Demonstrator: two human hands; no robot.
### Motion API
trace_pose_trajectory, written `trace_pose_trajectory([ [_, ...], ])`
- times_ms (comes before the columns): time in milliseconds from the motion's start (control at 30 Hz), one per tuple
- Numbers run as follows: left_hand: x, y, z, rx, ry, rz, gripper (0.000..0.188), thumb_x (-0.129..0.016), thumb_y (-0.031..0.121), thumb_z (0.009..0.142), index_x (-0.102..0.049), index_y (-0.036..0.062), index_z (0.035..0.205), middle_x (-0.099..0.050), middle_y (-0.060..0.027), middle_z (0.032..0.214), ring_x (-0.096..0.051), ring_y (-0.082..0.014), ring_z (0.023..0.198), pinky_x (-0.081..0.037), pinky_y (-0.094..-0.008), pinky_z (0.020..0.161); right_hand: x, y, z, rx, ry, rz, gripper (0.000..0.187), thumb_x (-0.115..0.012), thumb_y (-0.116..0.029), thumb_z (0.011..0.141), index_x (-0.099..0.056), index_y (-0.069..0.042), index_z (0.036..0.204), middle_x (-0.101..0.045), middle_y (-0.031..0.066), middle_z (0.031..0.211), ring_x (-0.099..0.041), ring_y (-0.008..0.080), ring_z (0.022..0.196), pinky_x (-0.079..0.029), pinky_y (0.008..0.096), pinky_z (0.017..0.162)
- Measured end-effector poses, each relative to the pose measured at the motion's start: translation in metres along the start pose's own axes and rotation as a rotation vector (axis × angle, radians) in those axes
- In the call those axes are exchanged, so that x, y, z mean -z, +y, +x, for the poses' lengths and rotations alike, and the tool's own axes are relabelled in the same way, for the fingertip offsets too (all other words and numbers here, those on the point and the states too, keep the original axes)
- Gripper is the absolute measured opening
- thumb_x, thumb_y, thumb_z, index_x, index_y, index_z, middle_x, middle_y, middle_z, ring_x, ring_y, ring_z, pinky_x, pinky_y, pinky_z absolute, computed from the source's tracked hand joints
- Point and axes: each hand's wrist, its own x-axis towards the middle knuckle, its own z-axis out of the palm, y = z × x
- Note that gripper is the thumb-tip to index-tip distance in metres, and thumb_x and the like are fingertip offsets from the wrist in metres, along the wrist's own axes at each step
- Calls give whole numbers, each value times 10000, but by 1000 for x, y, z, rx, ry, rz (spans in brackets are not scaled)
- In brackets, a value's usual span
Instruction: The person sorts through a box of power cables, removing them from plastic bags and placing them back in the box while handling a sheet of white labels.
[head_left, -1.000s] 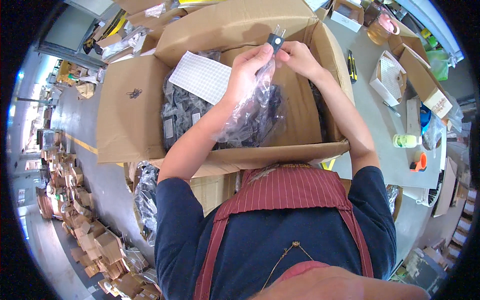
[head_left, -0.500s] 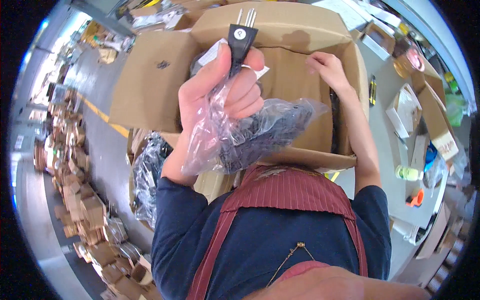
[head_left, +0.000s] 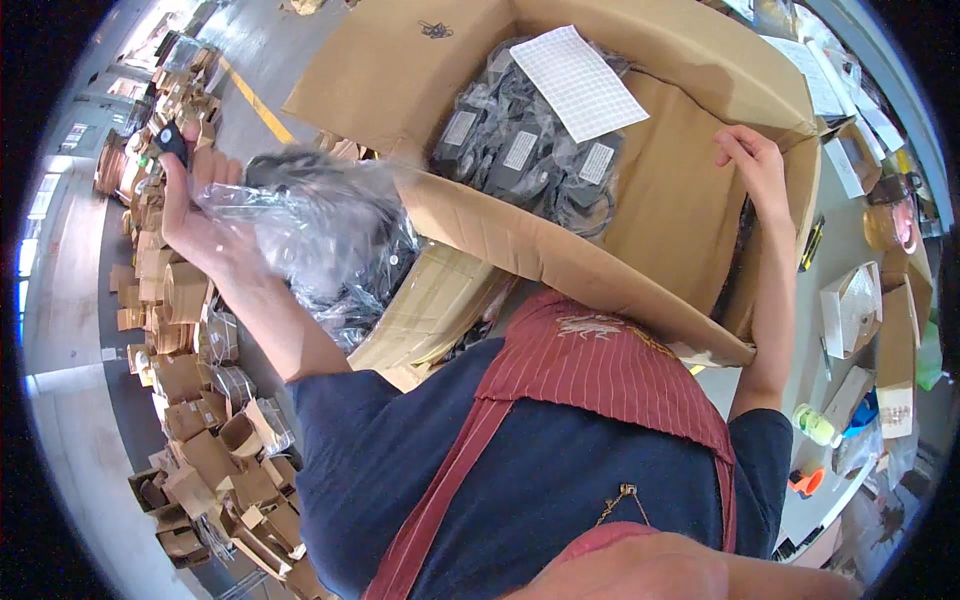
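Out to the left, my left hand [head_left: 205,220] is closed on a power cord with a black plug [head_left: 171,143]; motion smears the fingers somewhat. The cord's clear plastic bag [head_left: 310,215] trails to the right of this hand, above other bagged black items in a lower carton [head_left: 430,305]. My right hand [head_left: 752,165] hangs over the right part of a large open cardboard box [head_left: 490,230], its fingers loosely bent and holding nothing visible. Inside the box's left part lie several bagged black devices [head_left: 520,150] with white labels. A white gridded sheet [head_left: 578,82] rests on them.
A worktable [head_left: 800,390] on the right carries a yellow-black utility knife [head_left: 812,243], a white open box [head_left: 850,310], a green-capped bottle [head_left: 817,425] and an orange tape-like item [head_left: 806,483]. Many cardboard boxes [head_left: 200,440] are piled on the floor at left.
My left hand has swung down and left with the bagged power cord, off the large box. The bagged devices and the sheet are now uncovered to view. My right hand stays over the box.
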Motion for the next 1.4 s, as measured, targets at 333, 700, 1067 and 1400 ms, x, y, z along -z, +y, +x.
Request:
trace_pose_trajectory([
  [333, 215, -156, -15, 495, -358, 1993, 452, -575, 444, 886, -743, 63, 1064, -726, -194, 960, -696, -322, 988, -520, -426, 846, -11, 0, 2, 49, -118, -16, 226, -631, -219, 912, -703, -8, 951, -695, 46, 726, -602, 96, 674, -436, 262, 641],
  [700, 75, -144, 0, 160, -213, 2217, 347, -604, 358, 881, -722, 50, 988, -698, -225, 1026, -664, -390, 989, -517, -505, 843, -12, -7, -7, 35, -177, -155, 233, -612, -216, 916, -700, -3, 949, -707, 60, 750, -648, 130, 708, -493, 291, 682],
  [1067, -4, -121, -23, -312, 121, 2032, 383, -601, 174, 854, -642, 39, 1209, -643, -215, 1115, -605, -392, 1038, -495, -480, 880, -9, 11, 0, 26, -25, -159, 288, -621, -178, 893, -656, 4, 1113, -713, 72, 874, -672, 141, 803, -510, 294, 771],
  [1400, -93, -169, 2, -924, -249, 1451, 402, -718, 192, 814, -657, 136, 1207, -606, -146, 1173, -515, -336, 1172, -380, -460, 1015, -6, 16, 1, -47, 70, 12, 392, -605, -141, 891, -584, 20, 1248, -681, 150, 1079, -704, 208, 801, -558, 335, 763],
])
